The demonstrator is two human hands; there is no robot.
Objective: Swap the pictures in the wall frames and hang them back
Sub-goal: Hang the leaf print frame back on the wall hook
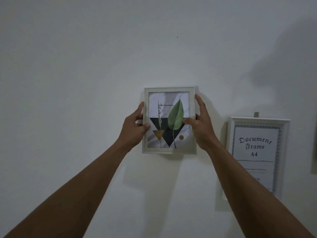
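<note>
A small white frame (169, 90) with a green leaf picture (175, 115) is upright in front of the wall, its shadow falling just below it. My left hand (135, 125) grips its left edge, thumb on the glass. My right hand (199, 123) grips its right edge, thumb on the front. A larger white frame (231, 152) holding a "Document Frame A4" sheet (255, 146) hangs on the wall at the right, partly behind my right forearm. A small dark nail (177, 37) sits in the wall well above the small frame.
The white wall (77, 83) fills the view. A small tab (256, 114) sticks up above the larger frame. The edge of a dark object (314, 152) shows at the far right.
</note>
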